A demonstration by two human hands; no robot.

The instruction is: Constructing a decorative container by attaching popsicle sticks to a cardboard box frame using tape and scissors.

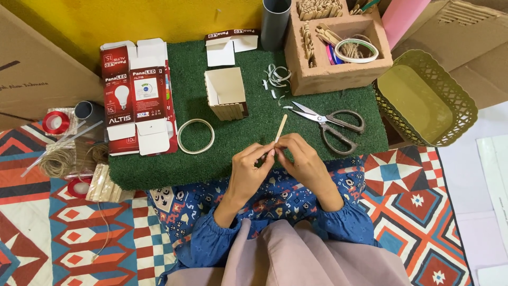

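Note:
A pale wooden craft stick points upward, pinched at its lower end between both hands. My left hand and my right hand meet fingertip to fingertip over the front edge of a green turf mat. Behind them on the mat stands a small open box built from sticks and card. A white tape ring lies to its left. Scissors lie shut to the right of the stick. White paper strips are scattered behind.
A flattened red and white carton lies at the mat's left. A clay-coloured organiser with sticks and tape stands at the back, beside a grey tube. An olive plastic basket sits right. Twine, red tape rolls and stick packs lie left.

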